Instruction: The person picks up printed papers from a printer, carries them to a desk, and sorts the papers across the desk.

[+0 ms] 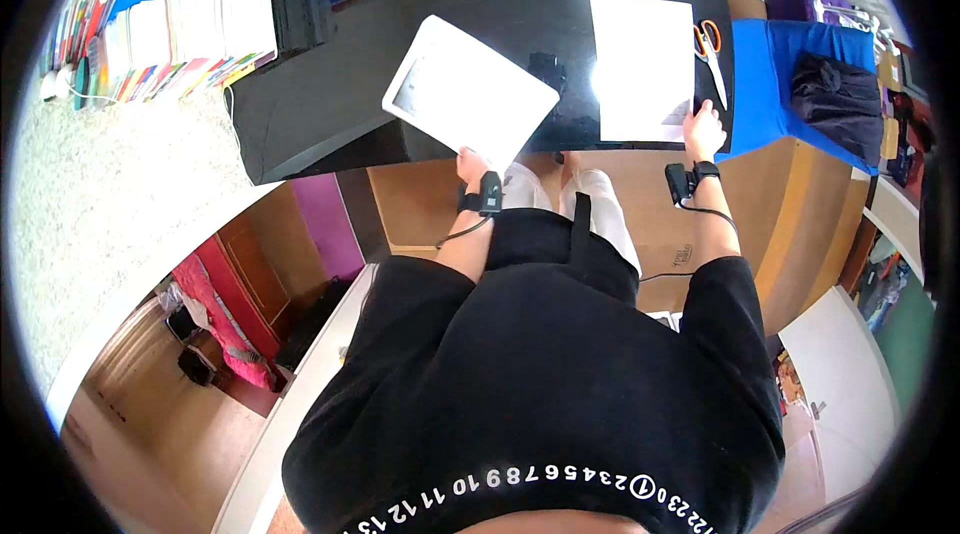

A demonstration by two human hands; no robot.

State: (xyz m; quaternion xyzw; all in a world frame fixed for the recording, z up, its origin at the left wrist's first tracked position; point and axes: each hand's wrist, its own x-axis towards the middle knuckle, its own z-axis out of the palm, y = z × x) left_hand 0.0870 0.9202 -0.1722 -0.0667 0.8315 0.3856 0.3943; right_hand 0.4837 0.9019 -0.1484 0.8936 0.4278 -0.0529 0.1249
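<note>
My left hand point(472, 166) is closed on the near edge of a flat white box point(475, 84), which is tilted at an angle over the black table. A faint grey print shows on the box's left side. At the table's right, my right hand point(705, 131) has its fingers bent at the lower right corner of a white sheet of paper point(640, 69), gripping its edge. The sheet lies flat, with a small grey patch near that corner. Just beyond this hand, scissors point(710, 54) with orange and black handles lie along the paper's right side, blades toward me.
The glossy black table point(330, 124) reflects light. Rows of books point(190, 34) stand at the far left beside blue holders. A blue chair point(765, 84) with dark folded cloth point(835, 99) stands to the right. Wrist devices with cables point(480, 196) are strapped on both arms.
</note>
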